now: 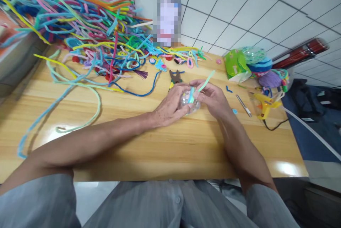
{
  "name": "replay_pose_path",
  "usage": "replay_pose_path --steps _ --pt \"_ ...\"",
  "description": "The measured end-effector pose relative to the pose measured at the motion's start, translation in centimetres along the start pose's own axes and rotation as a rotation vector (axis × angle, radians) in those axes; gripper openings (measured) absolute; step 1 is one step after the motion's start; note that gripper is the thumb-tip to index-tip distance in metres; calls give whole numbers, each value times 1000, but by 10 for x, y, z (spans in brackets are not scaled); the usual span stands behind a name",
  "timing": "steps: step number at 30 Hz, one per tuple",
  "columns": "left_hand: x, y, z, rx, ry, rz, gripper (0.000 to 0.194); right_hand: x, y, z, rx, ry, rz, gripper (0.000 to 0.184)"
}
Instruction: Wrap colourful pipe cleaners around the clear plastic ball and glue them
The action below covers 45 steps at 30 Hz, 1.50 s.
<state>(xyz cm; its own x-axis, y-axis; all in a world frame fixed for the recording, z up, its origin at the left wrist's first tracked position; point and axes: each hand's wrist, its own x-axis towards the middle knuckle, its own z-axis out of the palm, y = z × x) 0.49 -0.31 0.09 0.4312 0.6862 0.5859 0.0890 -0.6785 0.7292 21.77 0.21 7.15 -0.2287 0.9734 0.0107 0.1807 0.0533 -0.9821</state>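
Note:
My left hand [172, 105] and my right hand [211, 96] meet over the middle of a wooden table [149, 139]. Together they grip a small clear plastic ball [190, 103] with coloured bits inside. My right hand's fingers also pinch a pale green pipe cleaner [207, 80] that sticks up and to the right from the ball. Both hands have their fingers curled closed.
A big heap of coloured pipe cleaners [87, 32] covers the table's far left. Pliers [174, 78] lie just beyond my hands. On the right lie a green packet [234, 65], a small metal tool [243, 105] and a yellow glue gun [263, 105] with its cord.

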Motion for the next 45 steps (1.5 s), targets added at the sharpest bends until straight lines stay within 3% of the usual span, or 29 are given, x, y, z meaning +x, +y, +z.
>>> replay_pose_path --steps 7,12,16,24,27,33,38,45 --pt "3 -1 -2 2 0 87 55 0 -1 -1 47 -44 -14 44" --pt "1 7 0 3 49 -10 42 0 1 1 49 -67 -5 45" --pt "1 10 0 -29 24 -34 41 0 -2 1 64 -84 19 45" --pt "5 -2 -6 49 8 157 66 0 -4 -3 76 -135 2 49" --pt "2 4 -8 121 -30 104 69 0 -1 -2 61 -128 -31 47" --pt "-1 20 -12 100 -53 -42 54 -2 -6 -2 51 -160 -67 41" --pt "1 15 -14 92 -75 -8 54 -1 -9 -8 68 -192 -29 39" --pt "1 8 -12 126 -63 70 56 1 -2 -8 -7 -138 -93 43"
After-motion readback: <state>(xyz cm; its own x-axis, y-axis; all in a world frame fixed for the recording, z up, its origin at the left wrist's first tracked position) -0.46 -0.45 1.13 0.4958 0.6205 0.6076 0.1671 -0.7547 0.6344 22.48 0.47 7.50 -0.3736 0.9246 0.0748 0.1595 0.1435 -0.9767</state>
